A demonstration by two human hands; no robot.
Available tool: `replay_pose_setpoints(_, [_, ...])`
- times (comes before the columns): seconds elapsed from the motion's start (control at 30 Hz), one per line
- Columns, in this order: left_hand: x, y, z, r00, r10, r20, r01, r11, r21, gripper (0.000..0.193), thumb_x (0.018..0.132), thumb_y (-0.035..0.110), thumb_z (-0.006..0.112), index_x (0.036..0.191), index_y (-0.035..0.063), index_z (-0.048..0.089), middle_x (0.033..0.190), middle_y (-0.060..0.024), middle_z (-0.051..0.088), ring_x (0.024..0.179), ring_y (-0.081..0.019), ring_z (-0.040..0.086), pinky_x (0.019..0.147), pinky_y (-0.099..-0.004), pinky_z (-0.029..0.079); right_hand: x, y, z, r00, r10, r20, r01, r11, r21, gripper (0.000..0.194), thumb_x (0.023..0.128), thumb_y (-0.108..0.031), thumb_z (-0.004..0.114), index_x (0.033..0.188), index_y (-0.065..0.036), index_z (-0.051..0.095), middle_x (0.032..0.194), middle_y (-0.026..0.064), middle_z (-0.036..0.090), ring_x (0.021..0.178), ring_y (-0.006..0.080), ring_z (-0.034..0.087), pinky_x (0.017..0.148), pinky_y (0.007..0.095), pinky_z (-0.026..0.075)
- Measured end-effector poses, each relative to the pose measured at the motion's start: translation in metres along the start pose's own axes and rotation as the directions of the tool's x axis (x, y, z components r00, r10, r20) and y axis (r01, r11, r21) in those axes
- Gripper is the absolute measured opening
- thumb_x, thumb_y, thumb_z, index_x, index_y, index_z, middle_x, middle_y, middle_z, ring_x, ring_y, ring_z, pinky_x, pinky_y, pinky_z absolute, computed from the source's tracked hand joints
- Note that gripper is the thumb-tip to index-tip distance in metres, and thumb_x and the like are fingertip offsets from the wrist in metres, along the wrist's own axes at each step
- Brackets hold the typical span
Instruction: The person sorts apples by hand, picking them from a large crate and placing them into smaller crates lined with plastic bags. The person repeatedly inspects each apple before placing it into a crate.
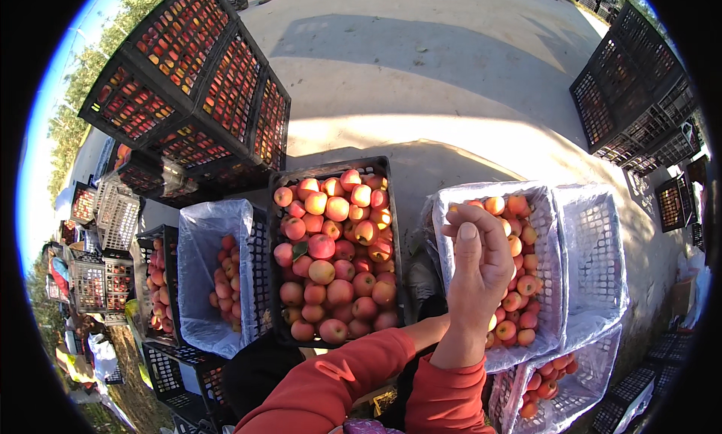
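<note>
My right hand (pixel 479 259) is raised over the left part of a crate lined with clear plastic (pixel 550 265), which holds red-yellow apples (pixel 527 284). Its thumb points up and its fingers curl over; whether anything lies inside them is hidden. My left forearm (pixel 431 331) crosses to the right and passes behind the right wrist, so the left hand is out of sight. Directly before me stands a black plastic crate (pixel 272 231) heaped with apples (pixel 338 270). One of these apples has a green leaf (pixel 299 249) beside it.
To the left is a lined crate (pixel 197 276) partly filled with apples. Two more lined crates, one at right (pixel 598 265) and one at lower right (pixel 589 372), adjoin the apple crate. Tall stacks of black crates stand at far left (pixel 197 90) and far right (pixel 632 90).
</note>
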State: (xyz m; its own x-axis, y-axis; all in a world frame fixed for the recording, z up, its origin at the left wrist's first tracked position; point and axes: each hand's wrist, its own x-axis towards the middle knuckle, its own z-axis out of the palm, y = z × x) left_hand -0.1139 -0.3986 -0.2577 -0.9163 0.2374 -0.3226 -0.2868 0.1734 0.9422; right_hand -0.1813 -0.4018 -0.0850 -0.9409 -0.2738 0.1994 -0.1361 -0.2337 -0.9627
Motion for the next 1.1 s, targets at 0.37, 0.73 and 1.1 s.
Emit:
replay_pose_setpoints(0.37, [-0.058,-0.142,-0.174,0.381,-0.068,-0.922,0.464,0.877,0.127,0.064,0.080,0.037,0.076,0.127,-0.0002,0.052,0.125,-0.0216,0.056,0.117,-0.0338,0.057,0.095,-0.0432,0.050,0.001,0.002,0.001,1.000,-0.017,0.001,0.017,1.000,0.016,0.018,0.100,-0.011,0.058,0.109,0.004,0.065,0.096,0.0060,0.067,0.086,0.0103,0.062,0.077,0.0232,0.050])
replay_pose_setpoints(0.73, [-0.051,-0.140,-0.194,0.461,-0.573,-0.678,0.343,0.819,-0.460,0.064,0.081,0.049,0.072,0.120,0.0010,0.055,0.110,-0.0124,0.063,0.096,-0.0291,0.063,0.081,-0.0393,0.055,-0.004,0.008,0.010,0.998,-0.019,0.058,0.024,0.996,-0.085,0.018,0.100,-0.010,0.058,0.109,0.004,0.065,0.095,0.0063,0.068,0.085,0.0100,0.061,0.076,0.0238,0.049])
replay_pose_setpoints(1.1, [-0.105,-0.093,-0.202,0.751,-0.586,-0.303,-0.227,0.201,-0.953,0.045,0.092,0.043,0.064,0.121,0.0096,0.059,0.108,-0.0105,0.066,0.088,-0.0299,0.066,0.072,-0.0360,0.058,-0.006,0.012,0.016,0.998,0.006,0.068,-0.003,0.999,-0.032,0.018,0.101,-0.010,0.057,0.111,0.003,0.064,0.099,0.0063,0.067,0.089,0.0108,0.062,0.079,0.0238,0.050])
